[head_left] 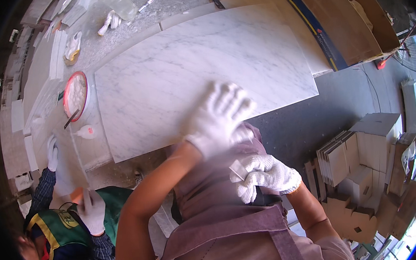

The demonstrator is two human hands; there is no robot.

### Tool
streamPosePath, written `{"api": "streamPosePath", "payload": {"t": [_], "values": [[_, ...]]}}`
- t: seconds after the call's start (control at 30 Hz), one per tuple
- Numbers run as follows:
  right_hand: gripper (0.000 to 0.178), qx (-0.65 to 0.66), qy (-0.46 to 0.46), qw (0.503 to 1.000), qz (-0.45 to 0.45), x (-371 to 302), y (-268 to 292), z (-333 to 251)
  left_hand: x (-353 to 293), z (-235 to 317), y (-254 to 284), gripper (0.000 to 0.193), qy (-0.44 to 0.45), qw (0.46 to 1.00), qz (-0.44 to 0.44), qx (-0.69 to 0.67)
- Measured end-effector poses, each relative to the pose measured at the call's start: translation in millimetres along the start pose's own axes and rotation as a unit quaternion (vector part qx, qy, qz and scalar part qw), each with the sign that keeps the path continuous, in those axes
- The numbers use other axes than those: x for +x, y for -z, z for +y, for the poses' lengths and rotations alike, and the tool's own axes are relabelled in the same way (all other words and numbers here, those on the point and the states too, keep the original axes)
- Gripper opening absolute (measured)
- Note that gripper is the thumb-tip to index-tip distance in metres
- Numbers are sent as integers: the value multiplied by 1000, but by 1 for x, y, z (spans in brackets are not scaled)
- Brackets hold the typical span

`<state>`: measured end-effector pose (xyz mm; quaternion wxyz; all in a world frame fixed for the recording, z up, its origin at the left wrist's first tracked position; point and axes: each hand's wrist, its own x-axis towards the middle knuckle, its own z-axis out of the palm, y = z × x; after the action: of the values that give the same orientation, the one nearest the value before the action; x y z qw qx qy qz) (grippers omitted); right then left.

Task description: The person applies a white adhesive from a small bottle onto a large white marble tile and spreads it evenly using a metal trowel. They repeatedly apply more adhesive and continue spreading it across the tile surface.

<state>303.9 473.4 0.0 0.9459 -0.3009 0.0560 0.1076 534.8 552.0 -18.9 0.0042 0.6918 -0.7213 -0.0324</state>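
A white marble slab [163, 69] with grey veins lies flat in front of me. My left hand [220, 115], in a white knit glove, is over its near edge with the fingers spread; it is slightly blurred and holds nothing that I can see. Close to my apron, my right hand [266, 175], gloved alike, grips a small flat scraper blade [238, 170] between thumb and fingers. Whether the blade has a handle is hidden by the glove.
Left of the slab are a red-rimmed bowl [86, 86] of white paste and a white squeeze bottle [86, 132]. A co-worker in a green vest [70, 226] works at lower left. A long cardboard box [331, 15] lies far right, with stacked cartons [367, 145] below.
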Motion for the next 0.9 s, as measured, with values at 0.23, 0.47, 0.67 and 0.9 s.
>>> {"api": "streamPosePath", "payload": {"t": [0.23,0.47,0.67,0.9], "values": [[24,-37,103,994,-18,2,-17,-19,-5,14,-3,64,-61,984,51,-157],[27,-147,72,981,104,17,-23,-26,-61,-74,0,71,212,975,64,33],[21,-120,31,985,117,41,-35,-17,-178,-94,-3,73,364,929,66,29],[16,-180,122,972,86,67,-47,-8,-252,-54,-14,76,452,884,105,53]]}}
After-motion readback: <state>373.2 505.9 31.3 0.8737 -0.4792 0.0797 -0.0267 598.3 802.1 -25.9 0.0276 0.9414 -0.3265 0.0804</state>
